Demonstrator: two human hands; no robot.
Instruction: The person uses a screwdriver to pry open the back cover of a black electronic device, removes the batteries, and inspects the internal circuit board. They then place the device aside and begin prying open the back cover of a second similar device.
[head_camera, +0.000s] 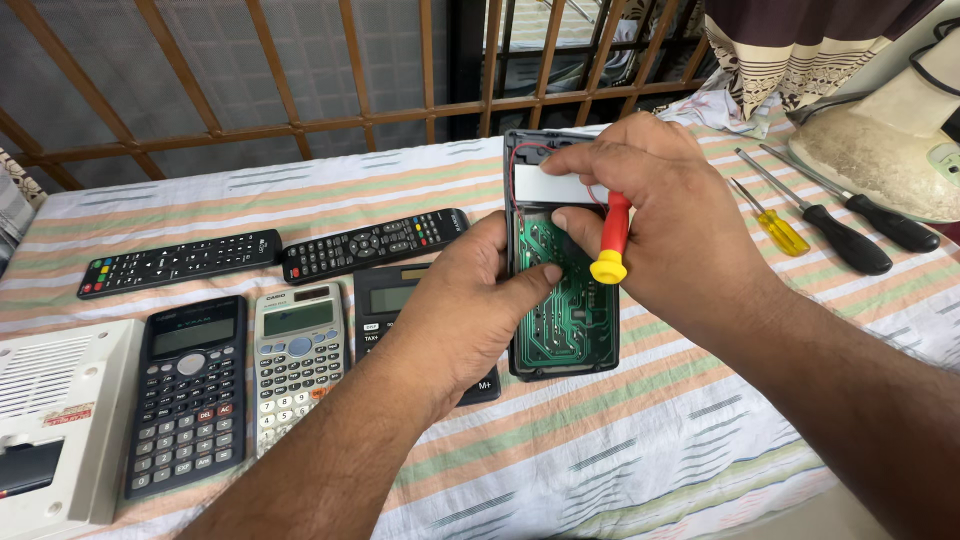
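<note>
An opened calculator (560, 340) lies face down on the striped cloth, its green circuit board (565, 310) and a white panel (550, 185) with red wires exposed. My left hand (470, 300) grips its left edge, thumb resting on the board. My right hand (660, 210) holds a small red screwdriver with a yellow cap (612, 240) over the board, fingers touching the upper part of the board.
Two black remotes (180, 260) (375, 243) lie at the back left. A black calculator (190, 390), a silver one (297, 360) and a dark one (390, 295) sit left of my hands, beside a white box (60, 420). Three screwdrivers (830, 225) lie at right.
</note>
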